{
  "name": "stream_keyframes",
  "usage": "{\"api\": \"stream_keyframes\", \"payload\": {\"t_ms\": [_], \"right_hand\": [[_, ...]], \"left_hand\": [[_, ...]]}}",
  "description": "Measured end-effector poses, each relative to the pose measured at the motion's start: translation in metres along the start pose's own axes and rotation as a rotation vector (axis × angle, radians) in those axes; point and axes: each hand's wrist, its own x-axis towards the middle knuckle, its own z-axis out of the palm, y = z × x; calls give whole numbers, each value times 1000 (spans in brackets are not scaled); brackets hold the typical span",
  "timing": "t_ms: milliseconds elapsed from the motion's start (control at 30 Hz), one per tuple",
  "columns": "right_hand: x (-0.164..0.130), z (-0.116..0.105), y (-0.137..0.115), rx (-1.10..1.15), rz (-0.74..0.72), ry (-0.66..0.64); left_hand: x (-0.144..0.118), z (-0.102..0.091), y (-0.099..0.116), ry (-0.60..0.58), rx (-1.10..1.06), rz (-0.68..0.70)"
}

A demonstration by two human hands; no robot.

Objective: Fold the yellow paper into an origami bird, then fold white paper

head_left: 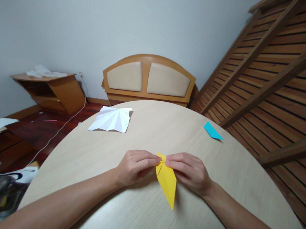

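Note:
A yellow folded paper [167,182], long and pointed, lies on the round light-wood table [152,128] with its tip toward me. My left hand [135,167] pinches its far end from the left. My right hand [188,172] pinches the same end from the right, its fingertips touching those of the left. Both hands rest on the tabletop.
A creased white paper sheet [111,119] lies at the table's far left. A small blue folded paper [212,131] sits at the far right edge. Beyond are a wooden headboard [148,79], a slatted wooden frame [274,77] on the right, a low shelf [51,87] and a white cable on the floor.

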Motion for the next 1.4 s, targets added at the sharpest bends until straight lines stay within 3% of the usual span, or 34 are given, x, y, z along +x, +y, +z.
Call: {"api": "stream_keyframes", "payload": {"t_ms": [233, 700, 1200, 1400], "right_hand": [[-3, 0, 2, 42, -24, -32], [-4, 0, 1, 114, 7, -89], [4, 8, -5, 41, -8, 69], [7, 11, -11, 28, 99, 44]], "left_hand": [[-1, -2, 0, 16, 17, 67], [3, -3, 0, -1, -21, 59], [1, 2, 1, 135, -66, -43], [0, 2, -1, 68, -39, 27]]}}
